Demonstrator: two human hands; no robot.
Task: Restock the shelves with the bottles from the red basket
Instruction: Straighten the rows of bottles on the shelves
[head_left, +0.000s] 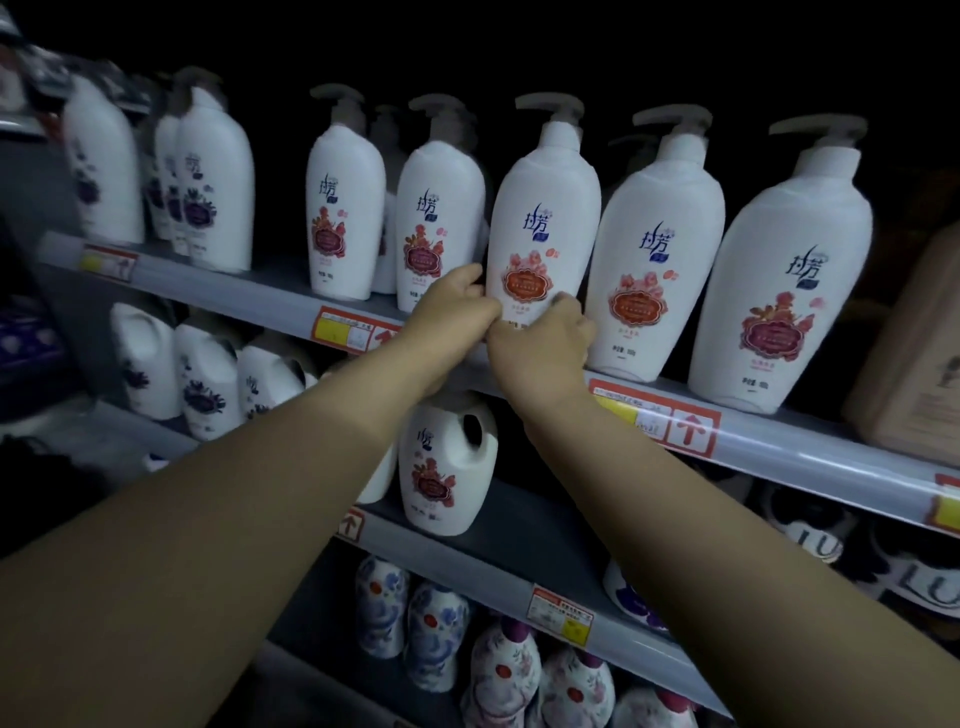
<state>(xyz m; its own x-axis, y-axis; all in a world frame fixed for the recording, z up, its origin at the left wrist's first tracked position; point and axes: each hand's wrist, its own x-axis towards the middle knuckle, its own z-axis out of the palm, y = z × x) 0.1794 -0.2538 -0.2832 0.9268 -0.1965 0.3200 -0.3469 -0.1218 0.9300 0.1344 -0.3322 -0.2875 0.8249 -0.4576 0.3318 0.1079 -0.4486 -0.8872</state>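
Note:
A tall white pump bottle (545, 218) with a red flower label stands at the front edge of the upper shelf (810, 441). My left hand (457, 306) grips its lower left side, and my right hand (545, 338) grips its lower right side and base. Both hands cover the bottom of the bottle. On either side stand matching pump bottles, one just left (441, 218) and one just right (657, 249). The red basket is out of view.
More white bottles with purple labels (213, 182) fill the upper shelf's left end. White handled jugs (447, 467) stand on the shelf below. Patterned refill pouches (498, 670) sit on the lowest shelf. A brown box (914, 353) stands at the far right.

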